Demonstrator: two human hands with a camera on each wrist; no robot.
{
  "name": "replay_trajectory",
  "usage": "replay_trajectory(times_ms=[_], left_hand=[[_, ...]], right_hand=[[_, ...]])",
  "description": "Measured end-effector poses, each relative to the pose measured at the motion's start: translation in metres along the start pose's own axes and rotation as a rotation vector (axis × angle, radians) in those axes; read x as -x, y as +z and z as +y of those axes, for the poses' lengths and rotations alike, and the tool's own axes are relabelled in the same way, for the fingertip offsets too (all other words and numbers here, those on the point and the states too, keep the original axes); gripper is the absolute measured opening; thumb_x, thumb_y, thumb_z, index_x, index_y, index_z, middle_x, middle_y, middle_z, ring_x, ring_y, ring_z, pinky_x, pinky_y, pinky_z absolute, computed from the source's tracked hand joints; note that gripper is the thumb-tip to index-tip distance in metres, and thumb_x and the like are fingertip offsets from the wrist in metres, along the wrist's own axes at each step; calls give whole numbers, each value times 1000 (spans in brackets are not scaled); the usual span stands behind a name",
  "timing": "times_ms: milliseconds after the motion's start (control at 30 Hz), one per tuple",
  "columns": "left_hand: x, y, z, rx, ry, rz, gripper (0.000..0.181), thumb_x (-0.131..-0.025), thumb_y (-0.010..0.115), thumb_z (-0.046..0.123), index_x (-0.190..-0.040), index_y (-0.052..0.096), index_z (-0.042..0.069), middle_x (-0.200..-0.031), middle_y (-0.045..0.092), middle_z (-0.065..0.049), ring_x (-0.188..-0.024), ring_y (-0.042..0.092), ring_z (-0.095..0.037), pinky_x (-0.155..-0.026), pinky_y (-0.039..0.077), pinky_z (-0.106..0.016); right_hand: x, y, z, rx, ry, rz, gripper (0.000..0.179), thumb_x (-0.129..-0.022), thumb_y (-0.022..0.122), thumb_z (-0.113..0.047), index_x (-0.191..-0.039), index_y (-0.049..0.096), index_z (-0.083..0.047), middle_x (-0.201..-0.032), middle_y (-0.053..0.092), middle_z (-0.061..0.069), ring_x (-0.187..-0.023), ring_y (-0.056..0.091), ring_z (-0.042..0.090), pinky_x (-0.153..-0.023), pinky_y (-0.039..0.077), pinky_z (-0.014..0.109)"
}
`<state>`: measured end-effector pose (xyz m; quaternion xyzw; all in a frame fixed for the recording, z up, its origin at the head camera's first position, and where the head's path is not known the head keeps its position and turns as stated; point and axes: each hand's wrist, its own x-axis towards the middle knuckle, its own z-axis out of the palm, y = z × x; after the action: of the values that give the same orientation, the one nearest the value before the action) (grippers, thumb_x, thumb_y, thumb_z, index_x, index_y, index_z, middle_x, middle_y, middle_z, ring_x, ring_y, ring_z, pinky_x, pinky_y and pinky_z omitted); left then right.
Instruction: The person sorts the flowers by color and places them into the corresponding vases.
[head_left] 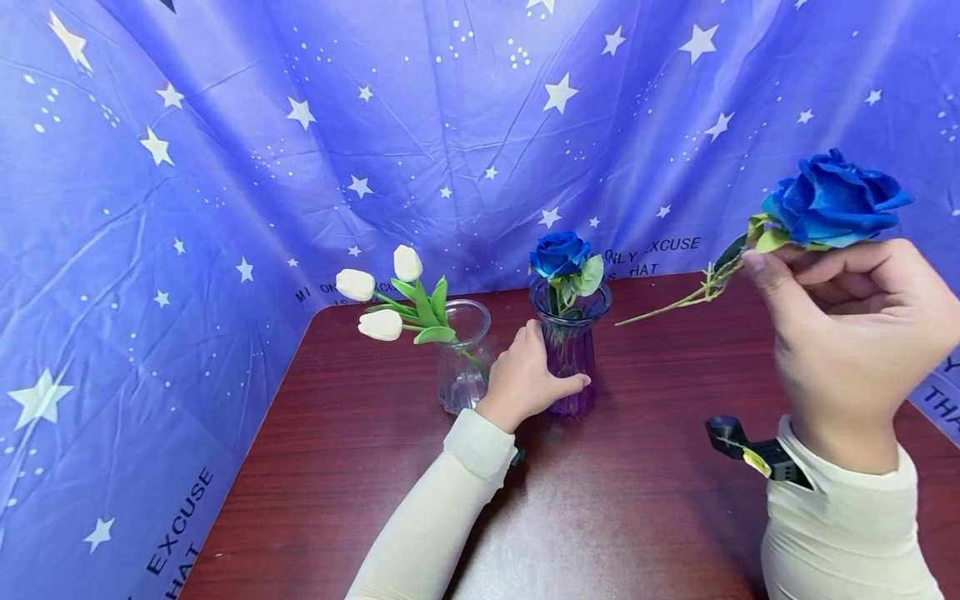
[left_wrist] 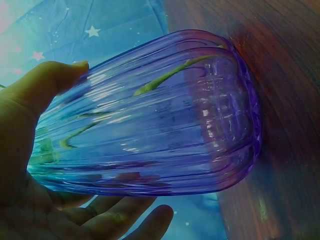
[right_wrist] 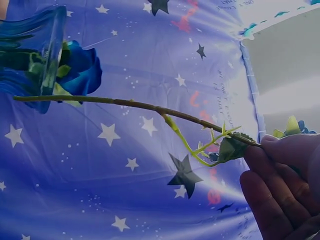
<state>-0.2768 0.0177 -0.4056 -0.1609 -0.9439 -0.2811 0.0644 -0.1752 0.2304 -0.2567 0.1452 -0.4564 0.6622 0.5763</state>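
My left hand [head_left: 523, 379] holds the purple ribbed glass vase [head_left: 572, 367], thumb on one side and fingers on the other, as the left wrist view shows. In that vase stands a blue rose [head_left: 560, 254] with green leaves, its stem [left_wrist: 162, 80] visible through the glass. My right hand [head_left: 862, 333] is raised at the right, pinching a second blue rose [head_left: 840, 200] by the stem just under its bloom. This rose's thorny stem [right_wrist: 145, 105] points left, its cut end apart from the vase in the head view.
Left of the purple vase stands a clear glass vase [head_left: 463, 392] with three white tulips [head_left: 380, 325] leaning out to the left. Both vases stand on the reddish-brown wooden table [head_left: 337, 467]. A blue star-patterned cloth [head_left: 450, 125] hangs behind and along the sides.
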Motion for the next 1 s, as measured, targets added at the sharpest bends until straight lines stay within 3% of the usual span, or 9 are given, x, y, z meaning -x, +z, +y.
replay_trajectory(times_ms=[467,667,1000], left_hand=[[-1,0,0,3,4,1,94,-75,82,64,-143,43,11,-124,60,-4,-105,69,-26,-91,60,-47],[0,0,-1,3,-1,2,93,-75,82,63,-142,43,11,-124,60,-4,-105,69,-26,-90,60,-47],[-1,1,-1,-7,2,3,94,-75,82,64,-142,43,10,-124,60,-4,-105,69,-26,-90,60,-46]], right_hand=[[-12,7,-3,-112,84,64,41,-59,87,23,-72,49,15,-81,71,34,-71,75,34,-69,62,32],[-12,19,-3,-122,32,21,43,-58,87,23,-67,46,20,-75,71,32,-68,75,33,-67,62,31],[-9,29,6,-22,-20,-74,44,-61,89,18,-62,45,25,-70,72,25,-64,74,26,-66,61,27]])
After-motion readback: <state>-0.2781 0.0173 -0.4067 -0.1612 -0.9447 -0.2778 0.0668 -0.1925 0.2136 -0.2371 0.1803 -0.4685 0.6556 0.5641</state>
